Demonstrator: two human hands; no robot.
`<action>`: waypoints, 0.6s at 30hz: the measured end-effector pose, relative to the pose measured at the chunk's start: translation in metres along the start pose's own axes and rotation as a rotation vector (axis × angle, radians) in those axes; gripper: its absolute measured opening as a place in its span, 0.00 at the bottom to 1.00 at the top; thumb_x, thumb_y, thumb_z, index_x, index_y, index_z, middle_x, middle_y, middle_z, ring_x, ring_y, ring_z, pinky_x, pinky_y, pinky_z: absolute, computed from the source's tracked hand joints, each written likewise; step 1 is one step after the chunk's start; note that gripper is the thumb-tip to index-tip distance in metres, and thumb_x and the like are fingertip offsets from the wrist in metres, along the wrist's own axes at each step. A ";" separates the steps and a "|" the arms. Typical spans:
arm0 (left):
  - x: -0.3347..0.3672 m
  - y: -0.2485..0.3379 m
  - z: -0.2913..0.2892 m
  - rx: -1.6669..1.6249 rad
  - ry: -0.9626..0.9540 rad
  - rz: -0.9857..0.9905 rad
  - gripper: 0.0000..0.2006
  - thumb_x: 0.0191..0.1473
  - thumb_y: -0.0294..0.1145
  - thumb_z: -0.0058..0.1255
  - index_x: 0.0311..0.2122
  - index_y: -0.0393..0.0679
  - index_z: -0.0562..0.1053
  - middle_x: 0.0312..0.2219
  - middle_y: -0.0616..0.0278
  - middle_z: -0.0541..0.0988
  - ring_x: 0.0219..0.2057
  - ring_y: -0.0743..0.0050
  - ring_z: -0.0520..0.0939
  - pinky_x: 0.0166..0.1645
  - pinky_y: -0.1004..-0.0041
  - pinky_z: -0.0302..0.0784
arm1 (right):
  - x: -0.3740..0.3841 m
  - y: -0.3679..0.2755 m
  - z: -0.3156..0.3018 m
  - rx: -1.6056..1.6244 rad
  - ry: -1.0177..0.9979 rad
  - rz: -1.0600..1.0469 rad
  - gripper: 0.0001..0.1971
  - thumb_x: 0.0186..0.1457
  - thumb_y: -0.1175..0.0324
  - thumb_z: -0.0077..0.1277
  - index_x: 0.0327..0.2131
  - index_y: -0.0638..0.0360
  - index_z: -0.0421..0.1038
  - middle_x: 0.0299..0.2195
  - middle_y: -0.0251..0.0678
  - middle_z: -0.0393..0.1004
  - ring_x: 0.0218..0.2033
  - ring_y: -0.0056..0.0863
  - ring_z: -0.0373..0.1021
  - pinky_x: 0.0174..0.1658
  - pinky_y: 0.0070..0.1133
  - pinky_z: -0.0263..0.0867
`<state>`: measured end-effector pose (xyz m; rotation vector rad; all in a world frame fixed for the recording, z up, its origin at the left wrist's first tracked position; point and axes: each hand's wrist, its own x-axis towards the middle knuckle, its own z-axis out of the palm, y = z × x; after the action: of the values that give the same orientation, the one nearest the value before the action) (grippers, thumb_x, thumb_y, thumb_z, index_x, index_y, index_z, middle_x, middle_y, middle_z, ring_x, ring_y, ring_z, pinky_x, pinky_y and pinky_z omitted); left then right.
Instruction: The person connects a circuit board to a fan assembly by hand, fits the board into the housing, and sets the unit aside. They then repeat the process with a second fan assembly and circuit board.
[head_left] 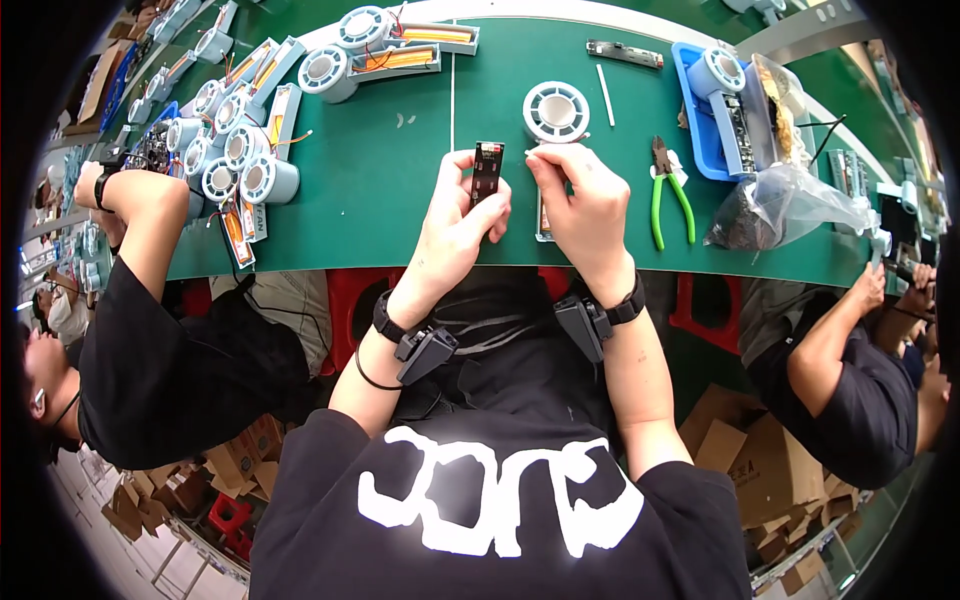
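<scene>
My left hand (447, 226) is closed around a narrow black circuit board (488, 166), held upright above the table's near edge. My right hand (588, 205) is pinched, its fingertips just right of the board; whatever sits between them is too small to make out. Directly beyond the right fingers lies a light-blue handheld fan housing (556, 112) with a round slotted head. Its open handle (544, 224) runs toward me, mostly covered by the right hand.
Green-handled cutters (660, 190) lie right, near a blue tray (700, 125) and a clear plastic bag (775, 210). A white stick (606, 95) and another board (625, 54) lie farther back. Several fan housings (245, 150) crowd the left. Co-workers sit on both sides.
</scene>
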<state>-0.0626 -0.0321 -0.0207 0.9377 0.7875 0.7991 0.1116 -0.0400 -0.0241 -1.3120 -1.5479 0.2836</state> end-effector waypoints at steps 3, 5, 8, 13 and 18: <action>-0.002 0.001 -0.003 0.114 -0.008 0.036 0.24 0.66 0.25 0.41 0.66 0.42 0.57 0.34 0.64 0.71 0.30 0.80 0.75 0.36 0.79 0.72 | 0.002 -0.002 -0.001 -0.013 -0.013 -0.040 0.06 0.53 0.77 0.62 0.35 0.62 0.78 0.31 0.38 0.80 0.28 0.32 0.77 0.32 0.23 0.72; 0.001 0.006 0.004 0.248 0.004 0.033 0.25 0.66 0.24 0.41 0.68 0.44 0.57 0.34 0.64 0.70 0.28 0.81 0.75 0.33 0.80 0.73 | 0.002 -0.001 -0.001 -0.021 -0.020 -0.059 0.06 0.53 0.77 0.62 0.35 0.62 0.78 0.31 0.38 0.80 0.29 0.33 0.77 0.32 0.23 0.72; 0.001 0.006 0.009 0.322 0.025 0.043 0.27 0.66 0.22 0.42 0.68 0.46 0.57 0.35 0.64 0.69 0.27 0.82 0.76 0.31 0.80 0.74 | 0.002 0.000 -0.001 -0.037 -0.032 -0.098 0.06 0.52 0.78 0.63 0.35 0.61 0.78 0.31 0.38 0.80 0.29 0.34 0.77 0.32 0.24 0.72; 0.000 0.005 0.013 0.349 0.058 0.068 0.30 0.63 0.19 0.47 0.68 0.50 0.59 0.37 0.63 0.68 0.25 0.83 0.78 0.28 0.79 0.77 | 0.000 0.001 -0.002 -0.033 -0.033 -0.113 0.07 0.51 0.78 0.63 0.35 0.60 0.78 0.31 0.37 0.80 0.30 0.35 0.76 0.32 0.25 0.72; 0.000 0.005 0.015 0.357 0.047 0.064 0.30 0.62 0.18 0.50 0.67 0.50 0.62 0.37 0.64 0.68 0.25 0.81 0.81 0.26 0.79 0.79 | 0.001 0.001 -0.002 -0.055 -0.046 -0.126 0.08 0.50 0.78 0.63 0.35 0.60 0.78 0.31 0.37 0.80 0.29 0.35 0.75 0.32 0.25 0.72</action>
<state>-0.0513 -0.0358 -0.0106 1.2710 0.9642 0.7506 0.1139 -0.0393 -0.0239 -1.2514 -1.6804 0.1937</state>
